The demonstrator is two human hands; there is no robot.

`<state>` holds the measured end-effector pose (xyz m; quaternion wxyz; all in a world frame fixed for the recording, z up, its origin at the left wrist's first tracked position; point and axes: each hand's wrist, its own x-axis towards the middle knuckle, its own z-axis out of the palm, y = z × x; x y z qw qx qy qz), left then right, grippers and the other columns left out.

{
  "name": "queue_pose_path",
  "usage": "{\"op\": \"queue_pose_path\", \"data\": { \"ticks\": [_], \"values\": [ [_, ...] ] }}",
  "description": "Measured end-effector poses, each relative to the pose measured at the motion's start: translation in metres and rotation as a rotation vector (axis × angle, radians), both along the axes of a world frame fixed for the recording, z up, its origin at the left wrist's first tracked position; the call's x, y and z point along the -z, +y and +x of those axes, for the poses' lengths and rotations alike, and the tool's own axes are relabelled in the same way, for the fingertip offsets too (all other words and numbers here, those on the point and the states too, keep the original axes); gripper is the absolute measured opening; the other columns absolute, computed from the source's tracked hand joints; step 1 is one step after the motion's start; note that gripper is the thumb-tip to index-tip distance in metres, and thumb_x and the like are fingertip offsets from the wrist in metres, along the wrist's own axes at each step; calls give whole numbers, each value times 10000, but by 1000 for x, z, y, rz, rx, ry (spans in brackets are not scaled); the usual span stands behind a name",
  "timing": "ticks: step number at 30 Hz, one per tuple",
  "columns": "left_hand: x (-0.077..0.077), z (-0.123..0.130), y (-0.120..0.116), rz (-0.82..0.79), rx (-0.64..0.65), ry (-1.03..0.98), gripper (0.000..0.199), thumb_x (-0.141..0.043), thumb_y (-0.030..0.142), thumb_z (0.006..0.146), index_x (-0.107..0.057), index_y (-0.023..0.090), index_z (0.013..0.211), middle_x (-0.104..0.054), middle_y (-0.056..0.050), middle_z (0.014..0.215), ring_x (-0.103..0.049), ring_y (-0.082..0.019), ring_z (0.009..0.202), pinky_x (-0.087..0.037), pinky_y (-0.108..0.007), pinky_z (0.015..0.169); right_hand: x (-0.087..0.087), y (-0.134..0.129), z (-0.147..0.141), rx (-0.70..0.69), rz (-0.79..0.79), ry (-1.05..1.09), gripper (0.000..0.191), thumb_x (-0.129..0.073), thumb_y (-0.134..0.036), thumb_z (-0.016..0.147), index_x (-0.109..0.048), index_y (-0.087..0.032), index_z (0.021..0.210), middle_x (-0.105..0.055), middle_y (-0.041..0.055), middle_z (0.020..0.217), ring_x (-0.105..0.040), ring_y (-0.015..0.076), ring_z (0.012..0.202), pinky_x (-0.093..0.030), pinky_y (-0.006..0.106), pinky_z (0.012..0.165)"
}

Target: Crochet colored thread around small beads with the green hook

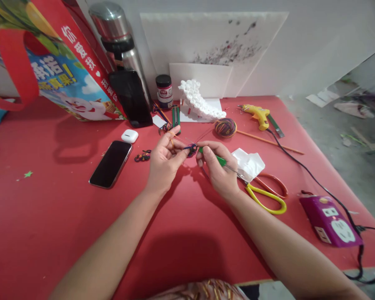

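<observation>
My left hand (pixel 165 161) pinches a small dark multicoloured crochet piece (pixel 192 150) between thumb and fingers, with a strand of yarn running over its raised index finger. In my right hand (pixel 217 171) is a green-handled crochet hook (pixel 221 161), its handle crossing the fingers and its thin metal shaft pointing back to the lower right. The hook's working end meets the crochet piece, where the fingers partly hide it. Strands lead toward a purple and orange yarn ball (pixel 225 128) beyond the hands. Left of my left hand lies another small crocheted strip (pixel 142 156).
Red-and-yellow-handled scissors (pixel 266 199) and white crumpled paper (pixel 249 163) lie right of my hands. Farther right are a yellow glue gun (pixel 256 114), its black cord and a purple power strip (pixel 332 223). A phone (pixel 111 164) and white earbud case (pixel 130 136) lie left.
</observation>
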<state>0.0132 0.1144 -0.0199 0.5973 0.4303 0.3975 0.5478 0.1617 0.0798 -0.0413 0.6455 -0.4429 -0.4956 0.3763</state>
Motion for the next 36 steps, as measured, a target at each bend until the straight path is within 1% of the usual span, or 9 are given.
{"op": "queue_pose_path", "data": {
  "ticks": [8, 12, 14, 17, 20, 26, 29, 33, 36],
  "values": [
    [-1, 0, 0, 13, 26, -12, 560, -902, 159, 727, -751, 196, 1265, -743, 22, 878, -680, -111, 819, -571, -246, 832, 2, 1, -1, -47, -26, 31, 259, -742, -471, 1009, -766, -219, 1065, -740, -3, 780, -654, 131, 626, -581, 293, 632],
    [-2, 0, -2, -4, 57, 26, 599, -916, 177, 723, -746, 210, 1296, -732, 33, 835, -651, -111, 732, -569, -251, 755, 4, 2, -2, -19, -33, -22, 246, -837, -455, 924, -756, -238, 1007, -782, 15, 880, -730, 165, 738, -650, 329, 739],
    [-2, 0, -2, -12, 77, 21, 606, -913, 182, 730, -740, 211, 1310, -734, 29, 832, -667, -118, 744, -577, -260, 768, 5, 2, -1, -5, -28, -36, 234, -851, -438, 907, -751, -242, 986, -790, 21, 900, -749, 177, 772, -663, 345, 780],
    [-3, -1, -1, -21, 103, 9, 608, -916, 172, 720, -740, 211, 1302, -737, 20, 853, -685, -128, 797, -581, -268, 802, 7, 4, 0, -8, -32, -17, 194, -842, -401, 913, -742, -243, 964, -776, 7, 841, -730, 161, 702, -653, 323, 723],
    [-2, -1, 0, -16, 117, 27, 633, -925, 155, 699, -738, 214, 1301, -735, 17, 873, -655, -117, 781, -549, -252, 753, 8, 5, 1, 8, -43, 20, 149, -837, -355, 913, -744, -245, 952, -761, -13, 785, -719, 149, 660, -639, 297, 672],
    [0, 1, -1, 43, 42, 43, 608, -897, 140, 716, -736, 209, 1298, -712, 20, 875, -663, -120, 828, -551, -247, 796, 7, 3, 1, 29, 38, -30, 99, -814, -213, 884, -763, -254, 957, -778, -1, 891, -755, 157, 795, -654, 299, 772],
    [-1, 3, -4, 70, -8, 51, 584, -879, 133, 738, -741, 212, 1300, -713, 16, 881, -664, -121, 840, -554, -246, 802, 5, 3, 1, 57, 71, -70, 85, -798, -214, 889, -749, -257, 943, -761, 8, 904, -752, 169, 837, -660, 311, 797],
    [-1, 3, -5, -4, 7, -4, 568, -897, 148, 711, -754, 211, 1257, -718, 20, 870, -655, -115, 810, -559, -245, 792, 5, 4, 1, 70, 68, -61, 89, -812, -246, 884, -735, -259, 926, -761, 6, 879, -742, 169, 792, -653, 313, 757],
    [1, 1, -3, -78, 49, -62, 543, -878, 171, 743, -746, 209, 1268, -730, 12, 874, -668, -121, 799, -559, -253, 765, 5, 4, 0, 45, 11, -6, 120, -836, -274, 881, -730, -255, 933, -760, -9, 835, -726, 153, 712, -639, 302, 700]
  ]
}}
